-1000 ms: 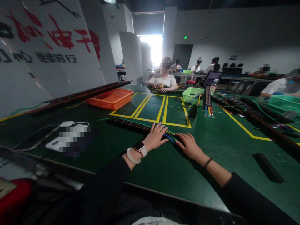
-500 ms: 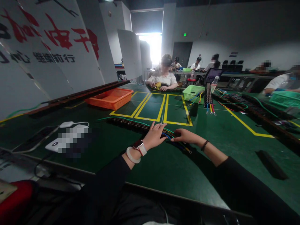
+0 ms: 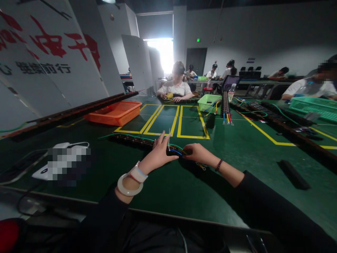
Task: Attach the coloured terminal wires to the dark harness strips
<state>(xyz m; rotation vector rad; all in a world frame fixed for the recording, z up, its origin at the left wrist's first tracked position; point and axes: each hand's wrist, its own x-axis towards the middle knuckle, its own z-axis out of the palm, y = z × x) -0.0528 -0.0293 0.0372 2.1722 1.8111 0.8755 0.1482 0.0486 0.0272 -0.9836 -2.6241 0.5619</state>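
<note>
A black cable chain (image 3: 134,139) lies across the table in front of me, with a green wire (image 3: 106,135) along it. My left hand (image 3: 158,153) is over the chain, its fingers spread and thumb held apart. Beside those fingers a thin white cable tie (image 3: 169,142) stands upright from the chain. My right hand (image 3: 199,154) pinches the bundle of wires at the chain's right end; a blue wire (image 3: 176,151) runs out between the hands. Below my right hand, a ring terminal (image 3: 202,168) sticks out. The right fingertips partly hide the wires.
An orange basket (image 3: 113,114) stands at back left, a green basket (image 3: 209,103) beyond yellow tape outlines. Another chain with lugged wires (image 3: 225,105) points toward me. A white device (image 3: 60,160) lies left, a black strip (image 3: 293,174) right. A co-worker (image 3: 176,86) sits opposite.
The view has turned slightly right. My left hand has opened away from the wires, its thumb spreading, and the cable tie shows more clearly. My right hand keeps its pinch on the wires.
</note>
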